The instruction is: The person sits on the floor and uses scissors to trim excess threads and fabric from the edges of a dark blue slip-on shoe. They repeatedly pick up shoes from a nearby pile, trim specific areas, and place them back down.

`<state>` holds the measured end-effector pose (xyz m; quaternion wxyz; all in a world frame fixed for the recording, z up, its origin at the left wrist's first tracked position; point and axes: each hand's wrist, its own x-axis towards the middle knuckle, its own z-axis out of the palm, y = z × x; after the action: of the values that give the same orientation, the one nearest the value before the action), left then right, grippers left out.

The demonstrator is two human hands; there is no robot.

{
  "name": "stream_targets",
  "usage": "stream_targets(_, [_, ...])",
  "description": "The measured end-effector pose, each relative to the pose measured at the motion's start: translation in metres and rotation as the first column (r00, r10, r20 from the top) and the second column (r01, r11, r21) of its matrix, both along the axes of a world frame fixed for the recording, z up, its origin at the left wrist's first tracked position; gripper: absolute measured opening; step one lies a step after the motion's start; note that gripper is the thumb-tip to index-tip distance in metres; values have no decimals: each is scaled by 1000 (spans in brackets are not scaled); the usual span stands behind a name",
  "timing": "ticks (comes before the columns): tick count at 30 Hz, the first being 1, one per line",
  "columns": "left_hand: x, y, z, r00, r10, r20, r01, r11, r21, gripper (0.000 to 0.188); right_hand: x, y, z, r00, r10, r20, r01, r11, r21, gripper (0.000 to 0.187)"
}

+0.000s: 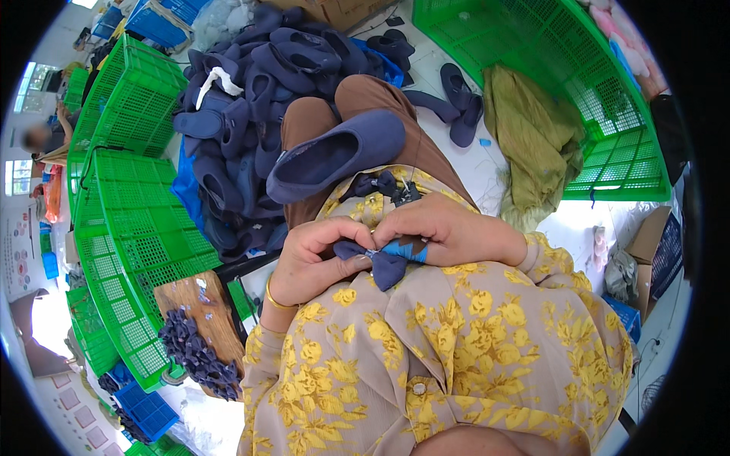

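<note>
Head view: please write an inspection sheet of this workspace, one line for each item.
Surface: the lap in yellow-flowered cloth; white floor beyond.
Job's things: small navy bow pinched between both hands; navy slipper resting on the knee.
Clutter: slipper pile, finished bows on a wooden board, green crates, olive cloth.
Grippers: left hand and right hand both closed on the bow.
Cables: nothing seen.
Surroundings: another person at far left, blurred; cardboard boxes on the right.

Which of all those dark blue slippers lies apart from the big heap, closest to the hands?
The dark blue felt slipper resting alone on the person's brown-trousered knee, opening upward, just beyond both hands.
</note>
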<state>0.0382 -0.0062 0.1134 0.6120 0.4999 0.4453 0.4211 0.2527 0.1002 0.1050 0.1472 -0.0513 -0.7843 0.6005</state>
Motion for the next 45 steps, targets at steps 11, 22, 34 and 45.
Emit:
stream_targets(11, [-17,-2,4,998,1,-63,22,930,367,15,24,18,21,993,-115,8,110,971,214,50])
stream_targets(22, [-16,4,19,958,24,-287,126,861,493,21,11,10,40,999,33,35,-44,905,424,56])
stream_targets(34, [-15,5,15,961,4,-277,140,856,497,23,10,9,49,998,42,53,-61,892,448,41])
stream_targets(45, [-15,5,5,973,-45,-227,132,914,383,22,6,10,41,998,60,14,-61,929,365,43])
